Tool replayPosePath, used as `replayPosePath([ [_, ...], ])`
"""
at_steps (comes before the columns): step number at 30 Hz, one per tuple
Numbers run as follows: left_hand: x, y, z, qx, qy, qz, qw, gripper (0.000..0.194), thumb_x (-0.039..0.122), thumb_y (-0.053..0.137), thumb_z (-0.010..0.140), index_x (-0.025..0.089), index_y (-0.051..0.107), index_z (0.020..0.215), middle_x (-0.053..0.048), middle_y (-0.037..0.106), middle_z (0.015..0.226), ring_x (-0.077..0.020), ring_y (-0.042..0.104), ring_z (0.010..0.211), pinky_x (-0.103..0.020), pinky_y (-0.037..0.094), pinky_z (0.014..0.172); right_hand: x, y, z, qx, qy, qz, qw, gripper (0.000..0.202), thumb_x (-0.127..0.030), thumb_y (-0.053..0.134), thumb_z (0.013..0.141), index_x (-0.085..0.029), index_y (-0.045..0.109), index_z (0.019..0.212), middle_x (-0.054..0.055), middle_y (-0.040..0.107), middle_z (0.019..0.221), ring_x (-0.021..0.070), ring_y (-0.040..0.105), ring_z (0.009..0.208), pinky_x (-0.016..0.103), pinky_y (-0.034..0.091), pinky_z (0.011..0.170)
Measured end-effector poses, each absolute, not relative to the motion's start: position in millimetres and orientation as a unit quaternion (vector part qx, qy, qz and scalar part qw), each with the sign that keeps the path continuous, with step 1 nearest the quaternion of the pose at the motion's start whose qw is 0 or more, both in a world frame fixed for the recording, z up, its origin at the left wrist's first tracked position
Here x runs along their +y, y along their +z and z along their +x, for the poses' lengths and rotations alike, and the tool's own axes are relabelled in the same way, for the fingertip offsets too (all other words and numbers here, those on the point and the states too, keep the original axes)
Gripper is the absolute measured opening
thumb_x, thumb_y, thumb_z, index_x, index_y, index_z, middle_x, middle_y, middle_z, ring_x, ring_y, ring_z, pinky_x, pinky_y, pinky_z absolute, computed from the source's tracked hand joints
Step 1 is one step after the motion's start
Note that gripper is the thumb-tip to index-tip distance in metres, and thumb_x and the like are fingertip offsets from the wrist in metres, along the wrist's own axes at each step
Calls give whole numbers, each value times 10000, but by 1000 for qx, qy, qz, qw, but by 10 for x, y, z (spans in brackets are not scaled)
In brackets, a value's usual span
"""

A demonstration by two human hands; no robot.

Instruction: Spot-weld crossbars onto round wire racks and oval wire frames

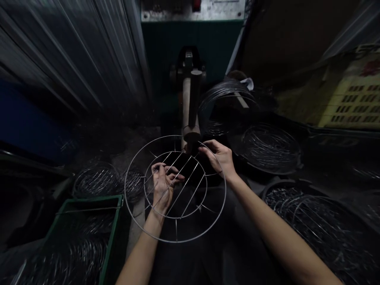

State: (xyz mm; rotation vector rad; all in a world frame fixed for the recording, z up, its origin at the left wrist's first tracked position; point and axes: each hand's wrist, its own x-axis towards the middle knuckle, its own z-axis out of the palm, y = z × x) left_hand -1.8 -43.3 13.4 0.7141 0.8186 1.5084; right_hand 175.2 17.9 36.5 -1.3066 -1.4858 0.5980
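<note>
A round wire rack [176, 240] with an outer ring, an inner ring and slanted parallel bars lies across the middle of the view, its far edge at the end of the machine's cylindrical arm [191, 128]. Below the rack, seen through its wires, my left hand [164, 182] has its fingers curled at the inner ring and pressed to the wire. My right hand [218, 156] pinches the outer ring at the far right, close to the machine arm's tip.
A green crate [111, 241] of wire pieces stands at the lower left, with wire bundles [96, 180] behind it. Tubs of wire parts [270, 148] sit on the right. Beyond them is a yellow crate [353, 95]. Wire hoops [227, 89] hang beside the green machine [160, 47].
</note>
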Motion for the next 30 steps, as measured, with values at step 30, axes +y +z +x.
replayPosePath([
  [30, -542, 152, 113, 369, 734, 281, 496, 247, 422, 475, 876, 275, 294, 959, 44, 558, 785, -129, 640, 618, -279, 524, 617, -190, 320, 1990, -649, 337, -511, 451, 306, -377, 573, 826, -214, 627, 1079, 50, 683, 996, 201, 654, 871, 357, 523, 816],
])
